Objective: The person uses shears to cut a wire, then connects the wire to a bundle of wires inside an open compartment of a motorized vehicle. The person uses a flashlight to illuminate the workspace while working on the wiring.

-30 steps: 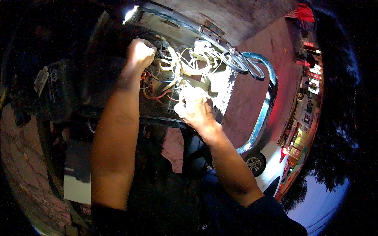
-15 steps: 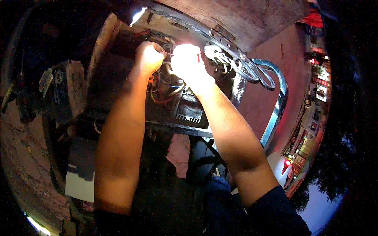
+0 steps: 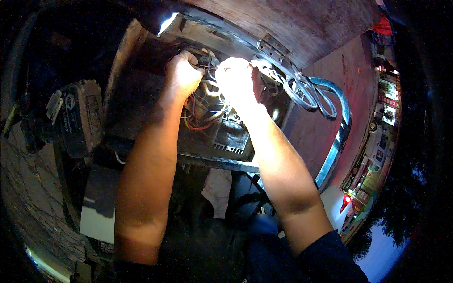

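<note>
Over an open compartment full of wiring, my left hand (image 3: 184, 78) is closed with its thumb and fingers pinched on a thin reddish wire (image 3: 208, 67). The wire spans the small gap to my right hand (image 3: 238, 85), which is closed at its other end and washed out by bright light, so its fingertips are hard to see. Below the hands lie loose red and yellow wires (image 3: 200, 127) and pale thicker cables (image 3: 212, 89). A finned metal box (image 3: 231, 137) sits under my right wrist.
A coiled grey cable (image 3: 304, 94) hangs beside a hinge (image 3: 273, 47) on the raised panel (image 3: 311, 28). A curved metal tube (image 3: 342, 122) rises at the right. At the left stands a dark battery pack (image 3: 82, 118). The compartment's front rail (image 3: 212, 162) crosses below my forearms.
The view has shifted slightly, so the compartment appears a little lower and further right. Both hands stay close together at the wire, and my right hand has turned slightly.
</note>
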